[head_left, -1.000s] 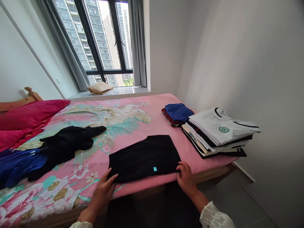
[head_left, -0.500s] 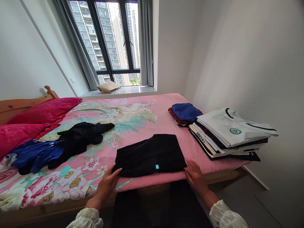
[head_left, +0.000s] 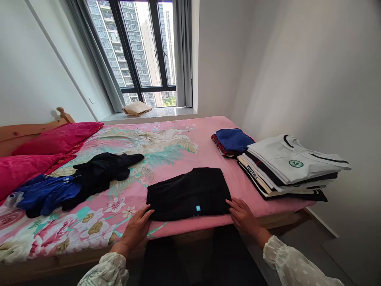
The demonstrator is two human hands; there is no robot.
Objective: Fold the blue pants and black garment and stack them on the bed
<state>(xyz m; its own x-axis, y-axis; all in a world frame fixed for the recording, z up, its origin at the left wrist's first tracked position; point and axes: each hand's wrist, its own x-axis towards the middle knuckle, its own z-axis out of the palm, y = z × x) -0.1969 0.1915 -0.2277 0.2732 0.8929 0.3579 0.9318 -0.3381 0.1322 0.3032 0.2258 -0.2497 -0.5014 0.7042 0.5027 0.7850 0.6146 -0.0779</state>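
A folded black garment, shaped like a pair of shorts (head_left: 187, 194), lies flat near the bed's front edge, a small light-blue tag on its lower part. At its left front corner, my left hand (head_left: 138, 222) touches the cloth with fingers stretched out. My right hand (head_left: 241, 214) rests its extended fingertips on the right front corner. Neither hand grips the fabric.
Folded tops (head_left: 293, 169) form a tall stack at the bed's right end, beside a smaller pile topped with blue cloth (head_left: 233, 139). Crumpled black clothing (head_left: 104, 172) and a blue garment (head_left: 50, 194) lie left. Red pillows (head_left: 59, 139) are by the headboard.
My right hand has shifted slightly left and up, its fingers now over the garment's right edge. My left hand has moved slightly up and right. The garment stays flat.
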